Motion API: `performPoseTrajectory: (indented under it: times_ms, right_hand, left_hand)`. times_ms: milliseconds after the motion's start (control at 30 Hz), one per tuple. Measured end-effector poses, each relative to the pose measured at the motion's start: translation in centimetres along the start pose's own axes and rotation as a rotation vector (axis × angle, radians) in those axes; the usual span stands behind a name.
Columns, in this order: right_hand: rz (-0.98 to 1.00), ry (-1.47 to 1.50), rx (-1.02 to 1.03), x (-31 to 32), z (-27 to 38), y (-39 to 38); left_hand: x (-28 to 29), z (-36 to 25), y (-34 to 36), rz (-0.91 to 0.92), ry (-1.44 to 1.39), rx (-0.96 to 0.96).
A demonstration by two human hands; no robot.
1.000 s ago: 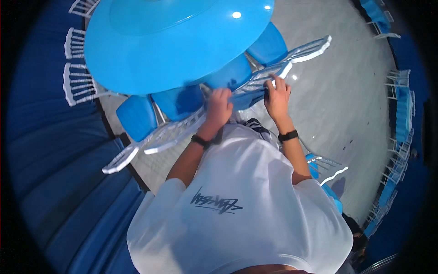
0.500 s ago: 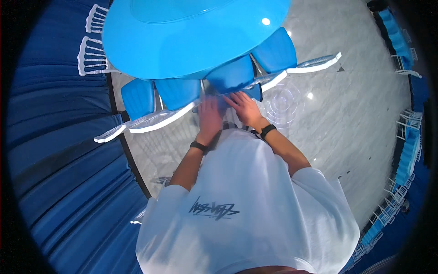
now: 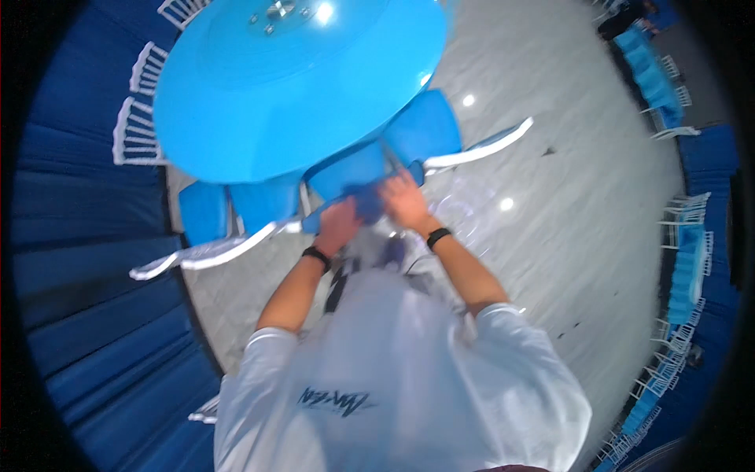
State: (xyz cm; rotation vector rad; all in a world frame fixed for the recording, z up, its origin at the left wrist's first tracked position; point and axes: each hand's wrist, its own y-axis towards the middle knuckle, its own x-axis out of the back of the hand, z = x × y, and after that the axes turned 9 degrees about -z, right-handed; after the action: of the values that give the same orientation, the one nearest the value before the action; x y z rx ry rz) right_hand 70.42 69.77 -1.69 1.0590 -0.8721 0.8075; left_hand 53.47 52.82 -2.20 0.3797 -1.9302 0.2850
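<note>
At the near side of a round table stands a chair with a blue seat [image 3: 346,171], its back toward me. A darker blue cloth [image 3: 366,202] spans that chair's back, blurred by motion. My left hand [image 3: 340,224] is closed on the cloth's left part, fingers curled and partly hidden. Farther right and slightly higher, my right hand [image 3: 403,203] grips the cloth, its fingertips smeared. A black band circles each wrist. What lies beneath the cloth is hard to make out.
The light blue round table [image 3: 291,130] fills the upper left. White-backed chairs with blue seats [image 3: 425,130] flank mine; others [image 3: 138,132] stand at its left. Dark blue drapes [image 3: 94,315] hang at left. Farther blue tables [image 3: 688,259] line the right, beyond grey floor [image 3: 543,259].
My hands have drawn back toward my body and sit farther from the table. The dark blue cloth now shows bunched between them. The view has shifted, showing more of the tabletop.
</note>
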Motion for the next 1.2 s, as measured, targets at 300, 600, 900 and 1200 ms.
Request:
performPoseTrajectory:
  times_ms: [300, 600, 900, 1200]
  right_hand:
    - [0.443, 0.115, 0.039, -1.4, -3.5, 5.3]
    - [0.535, 0.199, 0.105, -0.7, -4.8, 7.2]
    - [0.572, 0.187, 0.151, -0.7, -5.0, 7.6]
    - [0.536, 0.192, 0.098, -0.5, -4.5, 7.4]
  left_hand:
    - [1.1, 0.1, 1.9, 0.080, -0.028, 0.009]
    - [1.3, 0.0, 3.1, 0.109, -0.092, -0.011]
    - [1.9, 0.1, 3.2, 0.121, -0.176, -0.045]
    - [1.7, 0.4, 2.7, 0.068, -0.192, -0.067]
